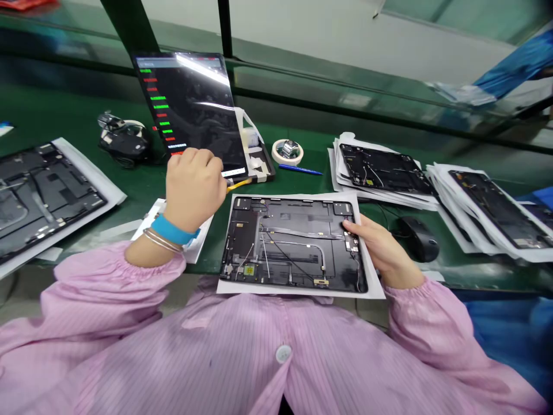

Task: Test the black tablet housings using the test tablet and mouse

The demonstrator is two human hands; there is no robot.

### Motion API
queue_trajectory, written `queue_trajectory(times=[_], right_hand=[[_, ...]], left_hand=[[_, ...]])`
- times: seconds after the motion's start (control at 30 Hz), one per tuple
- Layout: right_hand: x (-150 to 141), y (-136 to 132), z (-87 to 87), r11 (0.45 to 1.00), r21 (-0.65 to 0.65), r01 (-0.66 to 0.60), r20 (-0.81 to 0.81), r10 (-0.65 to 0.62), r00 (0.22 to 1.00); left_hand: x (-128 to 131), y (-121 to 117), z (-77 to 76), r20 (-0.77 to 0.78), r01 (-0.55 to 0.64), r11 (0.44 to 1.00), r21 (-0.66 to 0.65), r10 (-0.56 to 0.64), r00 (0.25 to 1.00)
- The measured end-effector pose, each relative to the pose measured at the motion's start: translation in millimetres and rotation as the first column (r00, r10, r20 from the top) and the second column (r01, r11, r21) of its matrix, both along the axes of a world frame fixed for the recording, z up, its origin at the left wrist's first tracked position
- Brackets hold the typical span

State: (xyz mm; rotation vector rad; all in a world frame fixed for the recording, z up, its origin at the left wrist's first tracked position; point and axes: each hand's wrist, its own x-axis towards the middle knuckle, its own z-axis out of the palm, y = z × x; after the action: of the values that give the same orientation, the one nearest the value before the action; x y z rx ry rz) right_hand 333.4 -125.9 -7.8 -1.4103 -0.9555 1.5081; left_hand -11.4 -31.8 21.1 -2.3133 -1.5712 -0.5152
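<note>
My right hand (391,253) grips the right edge of an opened tablet housing (294,242), thumb on top and fingers out of sight below. Black inside, with thin cables and small boards showing, the housing rests on a white sheet (375,282) at the table's front edge. My left hand (194,184) is closed in front of the lower part of an upright tablet screen (199,115). Its fingertips are hidden behind the knuckles, so I cannot tell what they hold or touch. Just right of that hand a yellow cable (239,184) runs out.
Another opened housing (52,184) lies at the left, near a black device (125,138). A tape roll (287,152) and blue pen (300,169) lie behind the middle. At the right are stacked housings (384,167) on white sheets, more housings (501,207) and a black mouse (417,238).
</note>
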Motion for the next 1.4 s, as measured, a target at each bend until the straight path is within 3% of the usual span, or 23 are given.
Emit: queue_trajectory(times=[0.17, 0.3, 0.4, 0.5, 0.57, 0.6, 0.63, 0.67, 0.73, 0.77, 0.8, 0.83, 0.87, 0.93, 1.0, 1.03, 1.13, 1.23, 1.3, 1.4], right_hand=[[-4, 6, -7.6, 0.999, -0.024, -0.044, -0.011, 0.043, 0.999], [-5, 6, -6.5, 0.998, -0.05, -0.044, -0.028, 0.043, 0.999], [-6, 6, -6.1, 0.997, -0.052, -0.05, -0.013, 0.049, 0.999], [-7, 9, -11.1, 0.997, -0.024, -0.078, 0.033, 0.079, 0.996], [-7, 13, -14.5, 0.992, 0.022, -0.128, 0.122, 0.124, 0.985], [-7, 15, -14.7, 0.986, 0.049, -0.157, 0.221, 0.142, 0.965], [-7, 17, -13.2, 0.981, 0.068, -0.184, 0.371, 0.147, 0.917], [-7, 18, -9.7, 0.977, 0.075, -0.199, 0.557, 0.124, 0.821], [-13, 19, 2.6, 0.977, 0.103, -0.184, 0.883, -0.005, 0.469], [-20, 20, 10.2, 0.974, 0.13, -0.188, 0.955, -0.073, 0.286], [-29, 21, 17.5, 0.962, 0.158, -0.223, 0.978, -0.121, 0.17], [-41, 22, 23.7, 0.937, 0.183, -0.298, 0.98, -0.148, 0.137], [-54, 25, 27.9, 0.892, 0.194, -0.409, 0.976, -0.134, 0.171], [-83, 34, 28.5, 0.739, 0.188, -0.647, 0.955, 0.018, 0.297], [-109, 46, 19.9, 0.608, 0.169, -0.775, 0.923, 0.178, 0.341], [-119, 52, 13.8, 0.585, 0.157, -0.796, 0.911, 0.224, 0.345], [-132, 65, -2.5, 0.607, 0.147, -0.781, 0.869, 0.298, 0.395], [-129, 67, -8.4, 0.654, 0.181, -0.735, 0.729, 0.413, 0.547], [-125, 64, -8.2, 0.695, 0.191, -0.694, 0.635, 0.451, 0.627], [-124, 61, -7.2, 0.705, 0.194, -0.682, 0.651, 0.428, 0.627]], left_hand=[[5, 0, 0.6, -0.134, 0.156, 0.951, -0.265, -0.196, 0.971], [6, -4, -13.6, -0.231, 0.124, 0.96, -0.25, -0.184, 0.955], [4, -1, -10.1, -0.126, 0.103, 0.969, -0.223, -0.134, 0.983], [5, 3, 6.7, 0.072, 0.109, 0.96, -0.258, -0.094, 0.993], [8, 7, 16.7, 0.202, 0.172, 0.909, -0.379, -0.1, 0.974], [9, 8, 19.4, 0.264, 0.225, 0.857, -0.463, -0.109, 0.958], [11, 10, 20.4, 0.326, 0.286, 0.783, -0.552, -0.113, 0.938], [13, 11, 19.8, 0.384, 0.348, 0.69, -0.635, -0.108, 0.917], [15, 13, 15.2, 0.478, 0.447, 0.506, -0.738, -0.076, 0.875], [15, 13, 12.1, 0.511, 0.482, 0.441, -0.757, -0.06, 0.857], [15, 14, 9.2, 0.535, 0.508, 0.398, -0.764, -0.05, 0.843], [14, 14, 6.7, 0.554, 0.529, 0.374, -0.762, -0.046, 0.831], [13, 15, 4.7, 0.571, 0.545, 0.36, -0.757, -0.042, 0.82], [10, 15, 2.3, 0.597, 0.564, 0.338, -0.753, -0.009, 0.802], [8, 16, 0.8, 0.616, 0.569, 0.328, -0.754, 0.054, 0.786], [7, 16, -0.2, 0.621, 0.566, 0.33, -0.755, 0.082, 0.78], [8, 16, -5.8, 0.607, 0.552, 0.313, -0.773, 0.108, 0.788], [13, 16, -15.0, 0.604, 0.561, 0.278, -0.78, 0.096, 0.791], [17, 15, -20.4, 0.625, 0.583, 0.287, -0.76, 0.08, 0.776], [19, 14, -22.9, 0.654, 0.611, 0.332, -0.718, 0.024, 0.756]])
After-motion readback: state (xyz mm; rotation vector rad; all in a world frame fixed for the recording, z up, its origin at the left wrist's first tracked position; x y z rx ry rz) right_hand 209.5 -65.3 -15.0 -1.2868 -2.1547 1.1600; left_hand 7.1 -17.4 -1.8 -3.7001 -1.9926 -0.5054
